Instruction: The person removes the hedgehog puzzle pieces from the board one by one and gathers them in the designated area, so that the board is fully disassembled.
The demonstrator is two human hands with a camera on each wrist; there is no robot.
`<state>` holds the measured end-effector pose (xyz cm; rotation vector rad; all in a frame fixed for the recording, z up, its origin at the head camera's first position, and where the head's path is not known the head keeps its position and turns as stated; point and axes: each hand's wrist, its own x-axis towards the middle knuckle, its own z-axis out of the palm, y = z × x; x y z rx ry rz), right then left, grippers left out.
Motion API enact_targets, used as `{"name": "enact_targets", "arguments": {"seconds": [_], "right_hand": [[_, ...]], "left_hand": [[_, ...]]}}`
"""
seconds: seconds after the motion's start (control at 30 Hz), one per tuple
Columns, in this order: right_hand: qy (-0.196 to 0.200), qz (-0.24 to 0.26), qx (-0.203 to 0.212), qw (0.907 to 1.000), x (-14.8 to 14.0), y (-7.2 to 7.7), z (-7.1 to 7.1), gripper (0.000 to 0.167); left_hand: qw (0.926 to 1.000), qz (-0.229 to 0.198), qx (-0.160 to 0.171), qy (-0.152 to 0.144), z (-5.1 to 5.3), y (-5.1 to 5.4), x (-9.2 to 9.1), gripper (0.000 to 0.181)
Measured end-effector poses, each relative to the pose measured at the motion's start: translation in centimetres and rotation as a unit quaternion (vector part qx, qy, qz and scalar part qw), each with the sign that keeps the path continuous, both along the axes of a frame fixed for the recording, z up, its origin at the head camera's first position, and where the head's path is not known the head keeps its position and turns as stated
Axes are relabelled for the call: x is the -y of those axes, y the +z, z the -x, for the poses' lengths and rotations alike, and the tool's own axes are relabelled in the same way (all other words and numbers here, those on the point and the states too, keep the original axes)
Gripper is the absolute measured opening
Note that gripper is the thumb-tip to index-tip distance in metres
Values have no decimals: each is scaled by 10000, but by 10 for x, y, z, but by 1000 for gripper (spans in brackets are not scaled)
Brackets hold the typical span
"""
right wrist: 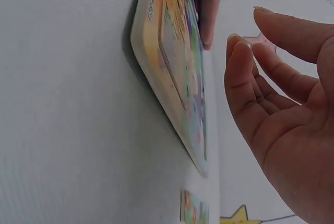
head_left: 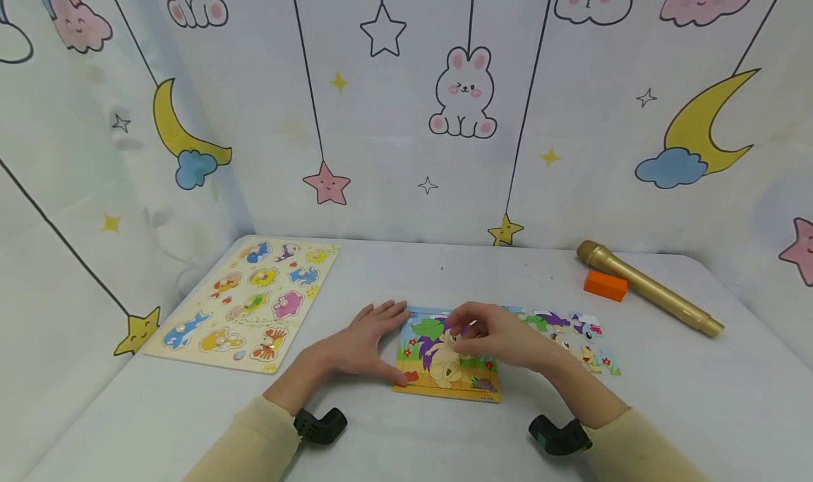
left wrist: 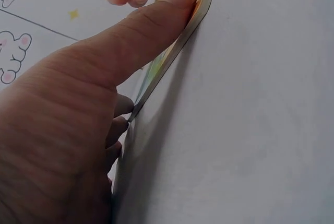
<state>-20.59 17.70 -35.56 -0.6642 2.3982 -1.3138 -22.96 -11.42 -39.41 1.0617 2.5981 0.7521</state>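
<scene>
A small puzzle board [head_left: 480, 394] lies on the table, showing a purple-spined hedgehog, a green leaf and red flowers. My left hand [head_left: 365, 344] is spread along its left side. In the left wrist view, the thumb [left wrist: 156, 23] rests on the board's edge, and the other fingertips touch near the far corner. Above the board's right part hovers my right hand [head_left: 498, 335], its fingers bent loosely. The right wrist view shows this hand [right wrist: 282, 98] with thumb and fingertips apart and nothing between them. Loose puzzle pieces [head_left: 589, 357] lie right of the board, partly hidden by the right forearm.
A larger cream board [head_left: 254, 305] with several animal shapes lies at the left. An orange block [head_left: 605, 285] sits beside a gold microphone [head_left: 660, 295] at the back right. Behind the table hangs a white cloth [head_left: 394, 122] printed with stars, moons and rabbits.
</scene>
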Motion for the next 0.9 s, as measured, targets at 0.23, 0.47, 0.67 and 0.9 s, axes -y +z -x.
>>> {"name": "enact_targets", "arguments": {"seconds": [0.23,0.47,0.67,0.9], "right_hand": [[368,-167,-89,9991,22,-3,-2,39],[451,-244,84,9986,33,-7,-6,36],[478,-416,-17,9980,36,-11,-8,40],[523,-536,-159,9971,39,-12,-9,43]], "left_hand": [[9998,27,-22,-216,2,0,3,108],[9993,16,-138,-335,3,0,4,106],[9993,-91,-252,-266,1,-1,6,101],[9993,-261,-235,-98,0,-1,8,93]]}}
